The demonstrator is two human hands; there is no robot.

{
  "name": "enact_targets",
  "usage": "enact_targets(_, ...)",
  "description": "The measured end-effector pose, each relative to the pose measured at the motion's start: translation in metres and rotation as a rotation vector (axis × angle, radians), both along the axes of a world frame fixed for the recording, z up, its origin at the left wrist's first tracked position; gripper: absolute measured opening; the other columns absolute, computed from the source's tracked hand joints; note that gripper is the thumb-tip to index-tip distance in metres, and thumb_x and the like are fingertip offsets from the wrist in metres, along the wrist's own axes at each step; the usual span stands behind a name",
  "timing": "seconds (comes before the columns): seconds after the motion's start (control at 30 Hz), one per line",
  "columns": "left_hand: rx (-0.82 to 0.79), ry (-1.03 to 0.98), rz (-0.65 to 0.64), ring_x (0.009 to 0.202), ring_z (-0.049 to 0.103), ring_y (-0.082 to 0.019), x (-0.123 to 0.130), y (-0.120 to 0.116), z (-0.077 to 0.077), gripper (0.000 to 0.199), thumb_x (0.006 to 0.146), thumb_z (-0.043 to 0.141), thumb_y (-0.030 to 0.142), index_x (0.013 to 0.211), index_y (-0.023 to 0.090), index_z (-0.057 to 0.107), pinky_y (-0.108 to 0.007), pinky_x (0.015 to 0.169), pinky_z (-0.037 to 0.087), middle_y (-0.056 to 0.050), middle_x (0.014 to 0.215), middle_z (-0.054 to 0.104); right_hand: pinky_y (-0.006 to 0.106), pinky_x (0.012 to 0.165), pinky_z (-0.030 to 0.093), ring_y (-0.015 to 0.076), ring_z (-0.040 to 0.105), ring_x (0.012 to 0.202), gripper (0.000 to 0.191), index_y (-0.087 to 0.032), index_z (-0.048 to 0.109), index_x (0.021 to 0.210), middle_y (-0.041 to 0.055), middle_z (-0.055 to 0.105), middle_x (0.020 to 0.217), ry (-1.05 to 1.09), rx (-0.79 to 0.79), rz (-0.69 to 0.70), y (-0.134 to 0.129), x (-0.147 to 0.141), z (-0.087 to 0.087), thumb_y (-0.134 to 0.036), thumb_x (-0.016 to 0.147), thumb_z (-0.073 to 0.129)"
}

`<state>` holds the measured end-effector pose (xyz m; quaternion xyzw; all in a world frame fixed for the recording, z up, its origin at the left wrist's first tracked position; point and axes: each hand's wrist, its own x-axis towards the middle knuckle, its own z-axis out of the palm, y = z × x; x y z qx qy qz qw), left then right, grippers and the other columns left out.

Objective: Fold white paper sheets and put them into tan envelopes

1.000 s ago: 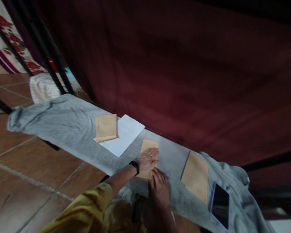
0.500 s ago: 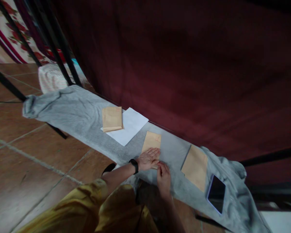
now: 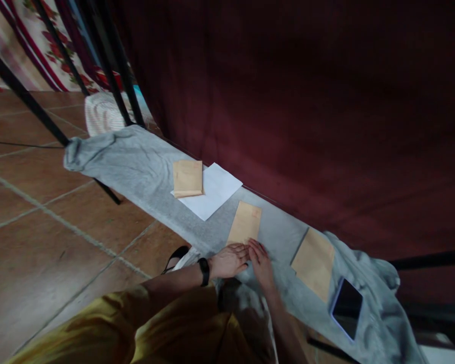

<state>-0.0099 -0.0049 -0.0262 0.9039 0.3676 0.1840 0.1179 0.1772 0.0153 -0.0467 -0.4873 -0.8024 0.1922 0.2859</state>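
A brown paper envelope with small red print near its far corner lies on the grey cloth. My left hand, with a black band at the wrist, rests flat over the envelope's near end, fingers stretched out. Beside it, my right hand lays its extended fingers on the same near edge, fingertips close to those of the left. The hands cover that end of the envelope.
A stack of brown envelopes sits partly on a white sheet of paper to the left. More brown envelopes and a phone lie to the right. A dark red curtain hangs behind the cloth-covered bench.
My left hand has slid toward me, down to the envelope's near edge. My right hand's fingers have straightened from a curled hold and now lie on the paper. The camera view has shifted.
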Motion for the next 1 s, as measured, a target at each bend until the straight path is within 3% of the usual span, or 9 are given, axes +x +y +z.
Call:
enact_targets(0.07, 0.032, 0.014, 0.031, 0.122, 0.06, -0.025, 0.003, -0.004, -0.002, 0.034, 0.098, 0.05, 0.029, 0.124, 0.012, 0.064, -0.039, 0.114, 0.037, -0.016, 0.124, 0.068, 0.043, 0.115, 0.036, 0.0186, 0.049, 0.136, 0.046, -0.021, 0.057, 0.138, 0.0096, 0.057, 0.145, -0.166, 0.028, 0.108, 0.016, -0.002, 0.002, -0.029, 0.104, 0.027)
enact_targets(0.17, 0.07, 0.011, 0.054, 0.123, 0.06, -0.024, 0.005, -0.007, -0.008, 0.035, 0.099, 0.047, 0.027, 0.127, 0.013, 0.062, -0.038, 0.114, 0.038, -0.014, 0.132, 0.066, 0.045, 0.118, 0.03, 0.0171, 0.037, 0.145, 0.05, -0.022, 0.043, 0.15, 0.0076, 0.043, 0.157, -0.368, 0.059, 0.153, 0.041, -0.006, 0.004, -0.025, 0.105, 0.022)
enact_targets(0.33, 0.081, -0.018, 0.052, 0.132, 0.055, -0.022, 0.004, -0.005, -0.014, 0.041, 0.099, 0.044, 0.027, 0.137, 0.015, 0.057, -0.036, 0.114, 0.038, -0.012, 0.144, 0.058, 0.045, 0.119, 0.025, 0.0205, 0.03, 0.148, 0.053, -0.018, 0.033, 0.155, 0.0107, 0.034, 0.161, -0.511, 0.09, 0.009, 0.078, -0.018, 0.002, -0.032, 0.105, 0.027)
enact_targets(0.6, 0.023, -0.02, 0.054, 0.133, 0.054, -0.021, 0.003, -0.003, -0.011, 0.041, 0.098, 0.045, 0.023, 0.136, 0.017, 0.059, -0.036, 0.114, 0.039, -0.009, 0.146, 0.057, 0.049, 0.12, 0.022, 0.0245, 0.03, 0.148, 0.058, -0.012, 0.03, 0.156, 0.0154, 0.033, 0.161, -0.492, 0.071, -0.109, 0.118, -0.028, -0.008, -0.037, 0.104, 0.025)
enact_targets(0.77, 0.022, -0.065, 0.076, 0.127, 0.059, -0.02, 0.004, -0.002, -0.01, 0.038, 0.099, 0.044, 0.02, 0.131, 0.021, 0.063, -0.037, 0.111, 0.044, -0.007, 0.14, 0.063, 0.049, 0.119, 0.024, 0.0241, 0.032, 0.148, 0.057, -0.013, 0.03, 0.156, 0.0152, 0.036, 0.16, -0.476, 0.115, -0.077, 0.11, -0.026, -0.007, -0.037, 0.104, 0.024)
enact_targets(1.0, 0.04, -0.09, 0.069, 0.124, 0.061, -0.021, 0.003, -0.001, -0.007, 0.037, 0.099, 0.043, 0.018, 0.129, 0.019, 0.064, -0.038, 0.109, 0.046, -0.009, 0.137, 0.064, 0.047, 0.12, 0.029, 0.0201, 0.029, 0.15, 0.055, -0.015, 0.026, 0.157, 0.0117, 0.032, 0.161, -0.517, 0.16, 0.118, 0.065, -0.004, -0.005, -0.03, 0.105, 0.028)
